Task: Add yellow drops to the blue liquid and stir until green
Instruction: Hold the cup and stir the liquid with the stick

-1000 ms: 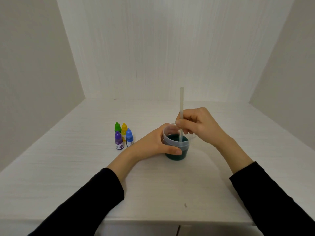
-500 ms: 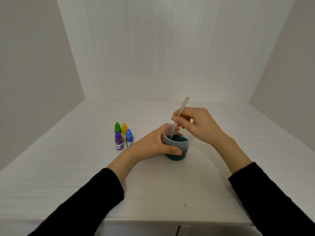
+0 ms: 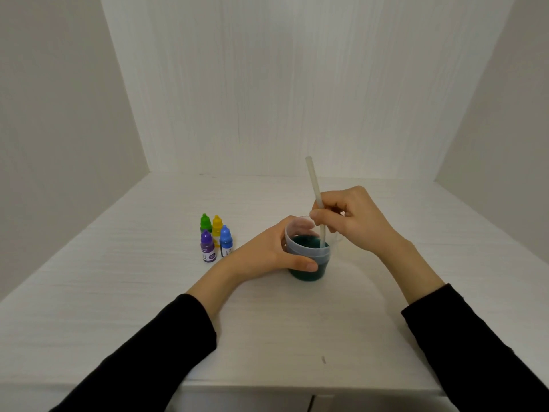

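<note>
A clear plastic cup [image 3: 309, 257] stands mid-table and holds dark teal-green liquid [image 3: 306, 242]. My left hand [image 3: 267, 252] wraps around the cup's left side, thumb across its front. My right hand [image 3: 353, 218] pinches a pale translucent stirring stick [image 3: 314, 185], whose lower end dips into the liquid at the right of the cup while its top leans slightly left. The yellow dropper bottle [image 3: 217, 223] stands capped in a small cluster to the left of the cup.
Beside the yellow bottle stand a green bottle [image 3: 205, 222], a purple bottle [image 3: 207, 245] and a blue bottle [image 3: 225, 239]. White walls enclose the white table [image 3: 118, 292] at the back and both sides. The table's front edge runs near the bottom of the view.
The stick swung from upright to leaning right, and now leans slightly left, with its tip shifted to the cup's right side. My left hand and the cup stayed put.
</note>
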Demonstrator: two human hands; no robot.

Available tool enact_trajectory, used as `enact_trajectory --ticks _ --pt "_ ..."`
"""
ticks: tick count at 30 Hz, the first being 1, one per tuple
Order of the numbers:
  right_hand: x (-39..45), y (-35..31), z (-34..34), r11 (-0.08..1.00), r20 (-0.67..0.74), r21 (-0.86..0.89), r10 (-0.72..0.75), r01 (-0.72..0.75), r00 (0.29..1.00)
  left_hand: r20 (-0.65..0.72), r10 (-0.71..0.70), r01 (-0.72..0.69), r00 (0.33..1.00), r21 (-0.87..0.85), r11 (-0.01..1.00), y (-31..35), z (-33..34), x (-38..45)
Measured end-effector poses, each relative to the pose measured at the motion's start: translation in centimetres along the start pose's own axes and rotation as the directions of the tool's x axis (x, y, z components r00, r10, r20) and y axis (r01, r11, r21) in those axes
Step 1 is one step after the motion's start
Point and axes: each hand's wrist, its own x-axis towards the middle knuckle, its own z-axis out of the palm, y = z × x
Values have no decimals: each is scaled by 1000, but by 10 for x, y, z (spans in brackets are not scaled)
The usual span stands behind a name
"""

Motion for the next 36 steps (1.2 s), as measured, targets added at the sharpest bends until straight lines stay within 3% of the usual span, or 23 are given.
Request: enact_trajectory --ticks 6,10,21,24,30,36 --pt "-1 -3 6 977 52 213 -16 5 999 4 21 -21 1000 -4 1000 3 1 -1" --pt "0 -1 11 976 29 217 -2 -4 1000 17 23 -23 1000 -14 1000 4 1 -1" --pt "5 6 4 979 -71 -205 -13 -2 997 7 2 -2 1000 -5 1000 3 1 0" --pt "4 7 0 972 -75 -235 -9 -9 997 2 -15 15 1000 2 1000 1 1 1" --pt "2 5 0 990 -47 -139 11 -18 999 -8 -12 12 1000 15 1000 1 0 1" --pt "-1 -2 3 991 36 136 -15 10 999 8 9 -9 1000 2 1000 -2 -1 1"
